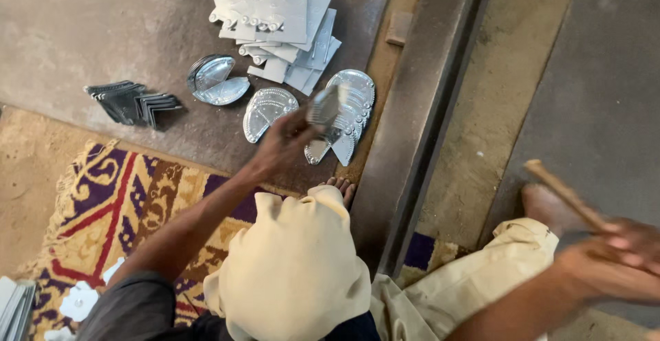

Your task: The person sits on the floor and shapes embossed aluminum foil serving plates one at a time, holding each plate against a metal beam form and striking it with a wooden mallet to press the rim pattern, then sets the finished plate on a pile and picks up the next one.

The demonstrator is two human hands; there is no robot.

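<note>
So the biggest thing here is the dark concrete floor (103, 25), with a long metal rail (419, 107) running down the middle of the shot. A patterned rug (117, 203) in purple, red and gold sits at the lower left, and the person is sitting on it in cream trousers (295, 272), bare toes (342, 188) poking out right at the rail.

Up top there's a messy pile of grey flat blanks (295, 21) with notched edges. Just below it are stacks of shiny half-round foil plates (347, 117), another pair (267, 111) beside those, and a rounder stack (214, 80) further left. Well off to the left lies a bundle of dark angled pieces (134, 102).

The left hand (289, 138) is closed around one silver plate piece (323, 106), lifted just above the stacks, and it's blurry. The right hand (619, 251) at the far right edge is wrapped around a wooden stick (560, 191) that angles up to the left.
</note>
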